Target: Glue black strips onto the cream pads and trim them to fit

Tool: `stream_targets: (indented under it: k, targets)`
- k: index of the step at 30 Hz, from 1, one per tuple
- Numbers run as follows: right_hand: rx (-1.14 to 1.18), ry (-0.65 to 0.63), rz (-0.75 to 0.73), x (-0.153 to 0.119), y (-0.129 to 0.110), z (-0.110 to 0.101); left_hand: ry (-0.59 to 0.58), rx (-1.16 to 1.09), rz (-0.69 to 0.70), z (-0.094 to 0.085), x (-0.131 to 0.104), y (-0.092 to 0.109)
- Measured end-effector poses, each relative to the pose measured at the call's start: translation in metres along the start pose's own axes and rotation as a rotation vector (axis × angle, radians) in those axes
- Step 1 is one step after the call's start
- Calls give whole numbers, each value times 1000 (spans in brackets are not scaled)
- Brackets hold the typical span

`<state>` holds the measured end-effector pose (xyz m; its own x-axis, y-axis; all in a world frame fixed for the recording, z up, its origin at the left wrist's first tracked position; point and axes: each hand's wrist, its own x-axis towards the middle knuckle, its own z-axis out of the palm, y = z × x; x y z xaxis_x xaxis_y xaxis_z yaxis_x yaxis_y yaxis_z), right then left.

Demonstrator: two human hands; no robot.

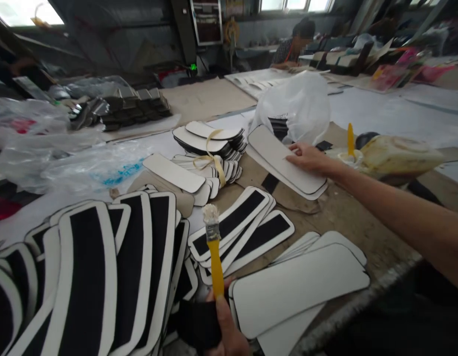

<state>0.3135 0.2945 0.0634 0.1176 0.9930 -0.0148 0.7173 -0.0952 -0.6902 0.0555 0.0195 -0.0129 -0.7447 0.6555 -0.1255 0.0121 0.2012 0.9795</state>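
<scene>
My left hand (231, 331), at the bottom, is closed around the yellow handle of a paintbrush (215, 267). The brush stands upright, its bristles coated with pale, whitish stuff. Something flat and black (199, 321) shows by the thumb; whether the hand grips it too is unclear. Farther out, my right hand (310, 158) pinches the edge of a long white panel (277, 155) with rounded corners, which overlaps another such panel. White panels with black strips (244, 212) fan out beyond the brush. Plain white panels (299, 287) lie to the right of my left hand.
A large pile of black-centred panels (88, 277) covers the left. Bundled panels tied with a band (217, 165) sit mid-table. A clear plastic bag (296, 106) and a yellowish container (401, 155) with another yellow-handled brush (350, 140) stand beyond. A person (292, 49) sits at the back.
</scene>
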Motion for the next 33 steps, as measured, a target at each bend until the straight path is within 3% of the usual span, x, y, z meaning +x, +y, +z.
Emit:
stream_targets:
  k: [3, 6, 10, 13, 17, 22, 28, 33]
  targets:
    - [20, -39, -1, -37, 7, -34, -59, -64, -17, -2, 1, -1]
    - [71, -256, -96, -89, 8, -47, -71, -92, 30, -2, 2, 2]
    - [51, -504, -220, -155, 2, -20, -88, -99, 100, -1, 2, 5]
    - [-47, -634, -355, -184, -4, 12, -104, -134, 105, -2, 1, 4]
    - [-313, -617, -594, -196, -4, 38, -48, -163, 71, -2, 0, 2]
    - [-442, -537, -853, -207, 1, 41, -26, -182, 50, -2, -1, -1]
    - [-446, -629, -957, -216, 6, 47, -23, -207, 49, -2, 0, -1]
    - [-408, -618, -972, -209, 9, 52, -166, -305, 57, -6, -1, 4]
